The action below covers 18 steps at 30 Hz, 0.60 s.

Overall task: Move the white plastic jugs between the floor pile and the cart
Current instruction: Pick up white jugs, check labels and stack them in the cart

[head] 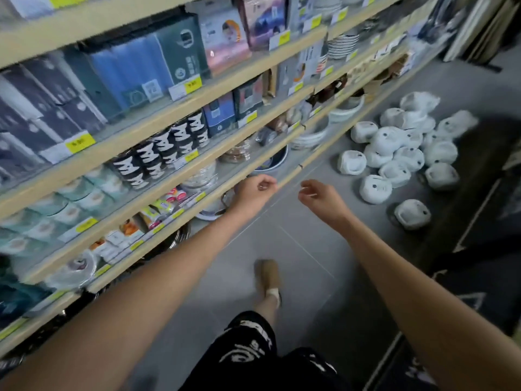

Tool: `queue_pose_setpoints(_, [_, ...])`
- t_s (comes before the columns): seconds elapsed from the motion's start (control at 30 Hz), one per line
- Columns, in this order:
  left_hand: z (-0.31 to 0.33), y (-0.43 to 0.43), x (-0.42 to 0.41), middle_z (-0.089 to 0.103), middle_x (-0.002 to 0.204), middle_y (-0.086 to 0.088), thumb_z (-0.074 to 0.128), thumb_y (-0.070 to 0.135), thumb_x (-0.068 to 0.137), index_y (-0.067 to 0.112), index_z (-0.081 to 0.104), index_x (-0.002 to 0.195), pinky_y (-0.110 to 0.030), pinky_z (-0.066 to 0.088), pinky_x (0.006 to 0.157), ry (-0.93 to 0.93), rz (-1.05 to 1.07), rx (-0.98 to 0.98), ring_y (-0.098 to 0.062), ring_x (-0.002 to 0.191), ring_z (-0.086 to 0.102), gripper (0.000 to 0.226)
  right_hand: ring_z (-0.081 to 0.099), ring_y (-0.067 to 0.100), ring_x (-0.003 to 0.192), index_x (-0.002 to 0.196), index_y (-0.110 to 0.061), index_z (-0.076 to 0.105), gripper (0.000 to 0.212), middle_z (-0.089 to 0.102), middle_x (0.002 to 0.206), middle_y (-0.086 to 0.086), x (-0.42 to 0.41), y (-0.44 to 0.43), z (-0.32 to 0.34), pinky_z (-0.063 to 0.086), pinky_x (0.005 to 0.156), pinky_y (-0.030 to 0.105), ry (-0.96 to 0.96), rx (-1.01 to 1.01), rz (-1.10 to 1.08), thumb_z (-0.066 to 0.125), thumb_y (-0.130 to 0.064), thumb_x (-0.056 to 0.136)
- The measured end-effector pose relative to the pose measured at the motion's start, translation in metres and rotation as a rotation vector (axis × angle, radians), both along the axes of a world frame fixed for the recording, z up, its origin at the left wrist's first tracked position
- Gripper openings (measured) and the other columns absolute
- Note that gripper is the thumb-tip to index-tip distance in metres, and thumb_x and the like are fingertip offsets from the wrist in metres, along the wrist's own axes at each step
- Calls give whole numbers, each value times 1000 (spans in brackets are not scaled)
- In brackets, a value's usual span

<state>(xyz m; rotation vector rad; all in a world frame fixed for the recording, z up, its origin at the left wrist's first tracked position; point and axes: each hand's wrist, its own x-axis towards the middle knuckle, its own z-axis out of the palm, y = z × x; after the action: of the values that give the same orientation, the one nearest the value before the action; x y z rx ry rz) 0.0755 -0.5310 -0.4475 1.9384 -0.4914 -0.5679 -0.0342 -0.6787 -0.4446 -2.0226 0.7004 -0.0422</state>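
Observation:
Several white plastic jugs [400,153] lie in a pile on the grey tiled floor at the right, ahead of me. One jug [412,214] sits apart at the near edge of the pile. Both my arms reach forward over the floor. My left hand [255,190] has its fingers curled and holds nothing. My right hand [321,199] hangs with loosely curled fingers, also holding nothing. Both hands are well short of the pile. No cart is in view.
A long shelving unit [158,176] full of boxed goods, bowls and plates runs along the left. Dark patterned mats [485,249] lie along the right side of the aisle. My foot in a tan shoe [267,277] steps on the bare tiles between them.

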Motion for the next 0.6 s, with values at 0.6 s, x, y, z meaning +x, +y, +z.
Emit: queue_pose_setpoints(0.6, [-15,-360,113,63,94,-4,63,10,90,0,64,108,-3,41,72,91,-533,-2,-8,81,58,20,56,10,80,125,-12,57,35,63,97,-2,63,-282,-18,43,72,21,119,81,-536,59,-14,91])
